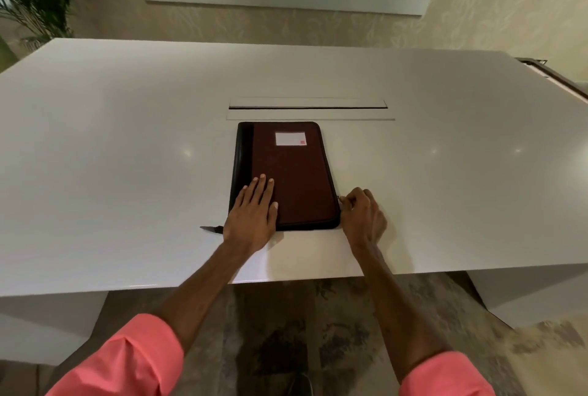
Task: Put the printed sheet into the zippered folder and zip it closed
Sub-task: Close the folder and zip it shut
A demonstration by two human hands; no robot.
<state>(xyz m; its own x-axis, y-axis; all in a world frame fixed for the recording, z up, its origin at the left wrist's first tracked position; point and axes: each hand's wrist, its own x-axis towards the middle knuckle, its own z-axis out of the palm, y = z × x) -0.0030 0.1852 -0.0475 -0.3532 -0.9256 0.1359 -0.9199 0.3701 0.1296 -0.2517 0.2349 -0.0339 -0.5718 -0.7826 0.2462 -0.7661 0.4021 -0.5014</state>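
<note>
I see table [127,141] w/ folder [296,179] lying closed at centre, long axis running away from me. L hand [251,214] flat, pressing near-left cover. R hand [362,214] at right edge, fingers curled, pinching zip pull [339,198]. Sheet not visible; presumably inside.

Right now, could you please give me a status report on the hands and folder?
Left hand flat on closed maroon zippered folder. Right hand pinching zipper pull. No obstruction seen.
</note>
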